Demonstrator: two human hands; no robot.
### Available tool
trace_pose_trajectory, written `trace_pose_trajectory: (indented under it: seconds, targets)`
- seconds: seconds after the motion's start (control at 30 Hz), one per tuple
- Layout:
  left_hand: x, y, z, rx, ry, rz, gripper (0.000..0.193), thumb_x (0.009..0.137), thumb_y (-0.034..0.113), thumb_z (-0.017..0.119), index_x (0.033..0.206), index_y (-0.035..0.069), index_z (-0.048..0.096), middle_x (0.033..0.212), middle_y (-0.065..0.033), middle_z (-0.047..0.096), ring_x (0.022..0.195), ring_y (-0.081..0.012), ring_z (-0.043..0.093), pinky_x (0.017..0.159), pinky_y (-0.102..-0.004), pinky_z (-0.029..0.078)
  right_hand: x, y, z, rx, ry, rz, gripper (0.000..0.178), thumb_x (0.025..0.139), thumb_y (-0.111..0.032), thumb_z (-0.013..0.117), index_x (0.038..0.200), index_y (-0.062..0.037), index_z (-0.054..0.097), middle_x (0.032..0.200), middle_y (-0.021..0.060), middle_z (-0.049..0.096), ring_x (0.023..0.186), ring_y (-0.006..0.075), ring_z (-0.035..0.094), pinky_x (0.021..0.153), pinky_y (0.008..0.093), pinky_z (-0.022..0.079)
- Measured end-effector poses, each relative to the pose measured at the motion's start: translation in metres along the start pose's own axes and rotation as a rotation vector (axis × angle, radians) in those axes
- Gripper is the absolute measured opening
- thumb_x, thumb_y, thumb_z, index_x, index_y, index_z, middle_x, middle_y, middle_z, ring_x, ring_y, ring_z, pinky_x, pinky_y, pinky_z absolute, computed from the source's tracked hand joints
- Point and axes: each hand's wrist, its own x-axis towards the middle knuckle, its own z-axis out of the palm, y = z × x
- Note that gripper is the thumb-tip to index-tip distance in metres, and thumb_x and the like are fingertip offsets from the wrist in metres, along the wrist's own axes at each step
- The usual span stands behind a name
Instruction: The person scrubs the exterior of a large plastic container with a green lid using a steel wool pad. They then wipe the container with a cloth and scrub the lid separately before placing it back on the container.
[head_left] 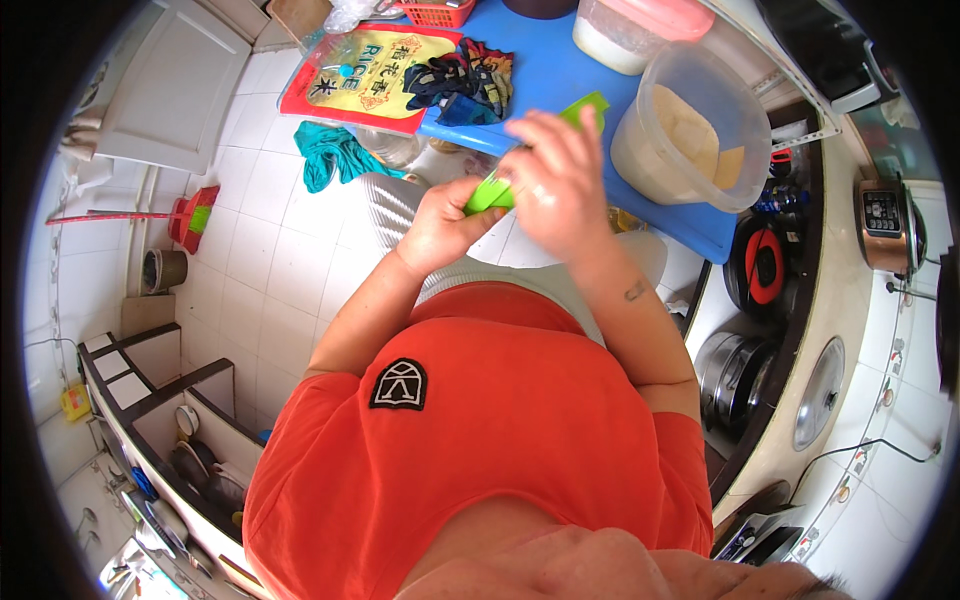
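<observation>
In front of my body, just short of the blue table [560, 60], I hold a long, bright green plastic thing [487, 196]. Its exact kind I cannot make out. My left hand [437, 228] is closed round its lower end, thumb on top. My right hand [562, 190] is curled over its middle, and the fingers are slightly blurred. The green far end sticks out above the right fingertips. Beyond the hands, a crumpled dark patterned cloth [470, 80] lies on the table beside a yellow and red rice bag [365, 75].
A clear tub of pale grain [640, 140] stands at the table's right corner, near a pink-lidded container [610, 35]. A teal cloth [335, 155] hangs at the left edge. A red dustpan [190, 220] stands on the tiled floor. Pots [735, 370] fill the right-hand shelf.
</observation>
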Motion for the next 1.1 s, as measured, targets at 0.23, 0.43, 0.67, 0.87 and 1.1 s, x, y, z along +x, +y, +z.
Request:
trace_pose_trajectory:
  seconds: [0.23,0.43,0.67,0.87,1.1]
  targets:
    - [0.001,0.006,0.001,0.023,0.006,0.011,0.014,0.087,0.002,0.073,0.1,0.002,0.069,0.083,-0.0021,0.066,0.076,-0.0091,0.059,0.067,-0.0263,0.048,0.013,0.039,-0.013,0.011,0.158,0.142,0.007,0.077,-0.011,0.074,0.081,-0.0116,0.069,0.114,0.0045,0.064,0.111,0.0285,0.058,0.112,0.0584,0.028]
    - [-0.008,-0.004,-0.004,0.028,0.007,-0.059,0.017,0.087,0.002,0.073,0.103,0.003,0.069,0.084,-0.0025,0.065,0.078,-0.0074,0.058,0.07,-0.0266,0.049,0.008,0.017,-0.004,0.045,0.029,0.1,0.007,0.078,-0.008,0.071,0.083,-0.009,0.067,0.118,0.0092,0.064,0.114,0.0314,0.058,0.11,0.0609,0.031]
    - [-0.002,-0.007,-0.005,-0.005,-0.056,0.062,0.015,0.087,0.008,0.071,0.102,0.006,0.068,0.085,-0.0103,0.067,0.078,-0.0195,0.066,0.073,-0.032,0.052,0.017,0.046,-0.022,0.165,0.101,0.29,0.004,0.084,-0.002,0.065,0.086,-0.0043,0.066,0.125,0.0141,0.062,0.114,0.0345,0.059,0.108,0.0517,0.038]
    - [-0.001,-0.009,-0.012,-0.009,-0.119,0.185,0.015,0.087,0.004,0.073,0.101,0.002,0.068,0.087,-0.0079,0.067,0.083,-0.0159,0.065,0.074,-0.0317,0.051,0.02,0.075,-0.046,0.536,-0.117,0.275,0.007,0.086,0.004,0.057,0.091,-0.0015,0.057,0.104,0.0131,0.063,0.1,0.0292,0.06,0.111,0.0464,0.037]
    - [0.014,0.002,-0.001,-0.013,-0.139,0.197,0.017,0.087,0.004,0.072,0.103,0.002,0.067,0.09,-0.0096,0.066,0.085,-0.0189,0.065,0.075,-0.0334,0.05,0.035,0.037,-0.051,0.345,-0.174,0.07,0.006,0.086,-0.005,0.061,0.089,-0.002,0.057,0.092,0.0125,0.058,0.091,0.0338,0.057,0.111,0.0536,0.036]
